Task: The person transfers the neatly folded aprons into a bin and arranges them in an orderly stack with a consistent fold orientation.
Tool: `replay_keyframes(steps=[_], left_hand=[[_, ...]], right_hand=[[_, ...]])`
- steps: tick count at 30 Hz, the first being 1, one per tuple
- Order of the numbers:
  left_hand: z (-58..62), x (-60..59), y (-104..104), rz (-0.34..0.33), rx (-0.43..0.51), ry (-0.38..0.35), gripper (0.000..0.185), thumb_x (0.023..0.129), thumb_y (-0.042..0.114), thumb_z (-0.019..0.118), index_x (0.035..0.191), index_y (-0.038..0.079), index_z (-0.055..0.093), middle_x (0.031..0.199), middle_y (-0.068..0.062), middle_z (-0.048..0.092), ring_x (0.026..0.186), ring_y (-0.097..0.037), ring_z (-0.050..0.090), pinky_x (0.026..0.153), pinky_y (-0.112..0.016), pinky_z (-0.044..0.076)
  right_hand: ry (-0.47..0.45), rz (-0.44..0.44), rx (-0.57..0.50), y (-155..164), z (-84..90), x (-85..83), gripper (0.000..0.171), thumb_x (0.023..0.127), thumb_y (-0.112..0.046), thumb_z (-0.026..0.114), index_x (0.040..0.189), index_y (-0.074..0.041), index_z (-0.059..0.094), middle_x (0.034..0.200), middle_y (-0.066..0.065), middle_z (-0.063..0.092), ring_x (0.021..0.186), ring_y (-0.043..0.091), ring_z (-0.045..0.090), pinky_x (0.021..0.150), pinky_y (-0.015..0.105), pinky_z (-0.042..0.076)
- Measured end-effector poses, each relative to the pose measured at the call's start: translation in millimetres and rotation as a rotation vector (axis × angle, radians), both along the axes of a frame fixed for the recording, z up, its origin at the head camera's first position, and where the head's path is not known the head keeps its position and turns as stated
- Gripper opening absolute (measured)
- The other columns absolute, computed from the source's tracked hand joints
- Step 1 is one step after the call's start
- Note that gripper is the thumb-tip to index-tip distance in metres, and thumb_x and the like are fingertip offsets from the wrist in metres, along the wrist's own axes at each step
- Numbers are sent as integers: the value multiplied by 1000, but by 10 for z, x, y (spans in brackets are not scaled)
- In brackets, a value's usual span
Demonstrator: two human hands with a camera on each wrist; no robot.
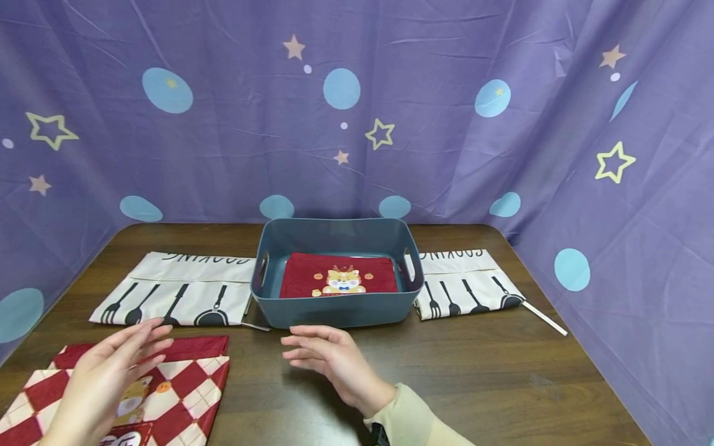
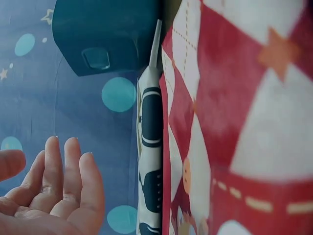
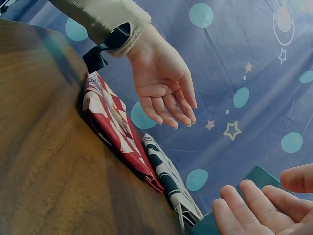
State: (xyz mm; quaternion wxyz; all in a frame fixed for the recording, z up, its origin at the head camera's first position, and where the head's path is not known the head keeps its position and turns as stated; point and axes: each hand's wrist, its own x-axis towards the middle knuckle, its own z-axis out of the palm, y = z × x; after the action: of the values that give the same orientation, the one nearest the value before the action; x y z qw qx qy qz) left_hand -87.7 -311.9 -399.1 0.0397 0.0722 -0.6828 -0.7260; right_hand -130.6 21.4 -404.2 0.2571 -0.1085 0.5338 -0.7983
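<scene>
My left hand (image 1: pixel 111 375) is raised over a folded red-and-cream checked cloth (image 1: pixel 189 396) at the near left, its fingers relaxed and holding nothing. The cloth carries a cartoon animal print, partly hidden behind the hand. In front of the blue-grey bin (image 1: pixel 334 311), my right hand (image 1: pixel 334 359) hovers above the table with loosely extended fingers, also holding nothing. Inside the bin lies a folded dark red cloth (image 1: pixel 301 275) with a cartoon animal on it. The left wrist view shows the left palm (image 2: pixel 54 200) facing up beside the checked cloth.
A folded white cloth with black utensil prints (image 1: pixel 184 282) lies left of the bin. Another such white cloth (image 1: pixel 463 285) is on its right, a pale strap (image 1: pixel 546 318) trailing from it. Behind the brown table (image 1: pixel 474 384) hangs a purple curtain (image 1: pixel 424 155).
</scene>
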Motion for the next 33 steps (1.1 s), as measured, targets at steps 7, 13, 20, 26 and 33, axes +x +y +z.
replay_keyframes(steps=[7,13,20,26,33], left_hand=[[-64,35,-108,28,16,13,19,103,26,52,107,36,68,101,19,73,88,1,71,69,-19,58],[-95,55,-183,57,10,30,20,103,25,53,106,36,69,100,21,72,87,2,70,68,-18,58],[-116,71,-260,52,25,62,25,104,21,50,105,35,70,101,20,72,87,2,70,67,-17,57],[-83,72,-323,129,-93,-53,15,103,32,51,98,40,63,91,25,70,81,9,66,64,-13,54],[-112,83,-433,141,-81,-69,19,104,33,49,95,40,63,90,27,69,79,10,65,63,-12,53]], right_hand=[[-9,-7,10,-70,-48,33,39,97,-10,59,131,9,56,126,25,65,98,21,72,94,38,56],[-15,3,21,-114,-80,59,40,97,-11,57,131,10,55,127,27,64,99,23,72,93,37,57],[-22,7,21,-168,-132,91,40,97,-10,58,130,12,55,126,28,64,99,24,72,92,37,57],[-22,15,29,-216,-177,118,40,97,-11,57,130,12,55,126,28,64,99,26,72,90,36,58],[-22,10,41,-288,-225,140,40,97,-10,56,131,11,54,128,30,62,102,30,71,90,37,58]])
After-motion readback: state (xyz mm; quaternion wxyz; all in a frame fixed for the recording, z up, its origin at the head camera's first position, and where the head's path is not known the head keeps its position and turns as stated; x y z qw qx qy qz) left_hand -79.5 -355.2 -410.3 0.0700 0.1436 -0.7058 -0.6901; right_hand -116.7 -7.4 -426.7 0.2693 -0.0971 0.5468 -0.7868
